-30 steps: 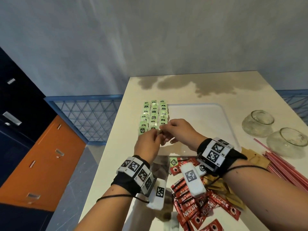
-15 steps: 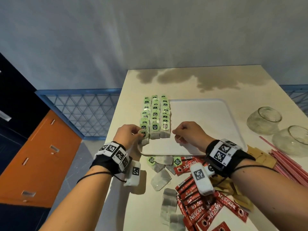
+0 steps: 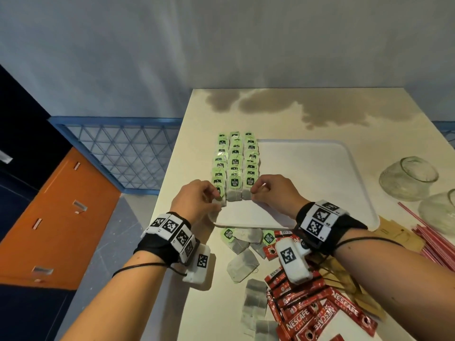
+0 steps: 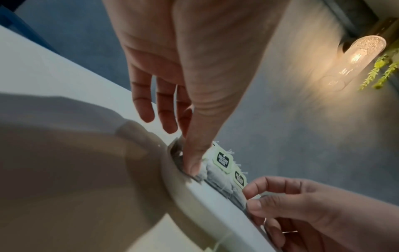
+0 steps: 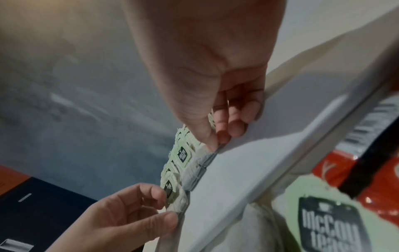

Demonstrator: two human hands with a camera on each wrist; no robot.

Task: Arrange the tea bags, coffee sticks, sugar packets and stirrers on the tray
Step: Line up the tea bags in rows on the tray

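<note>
a person's left hand pinches the nearest tea bag in the left row on the white tray, while the right hand pinches the front bag of the right row. the hands are apart. loose tea bags, coffee sticks, stirrers and brown packets lie on the table.

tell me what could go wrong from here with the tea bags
1. The left hand pinches a tea bag right at the tray corner; it may slip over the rim.
2. The right hand nudges the rows; a push could skew them.
</note>
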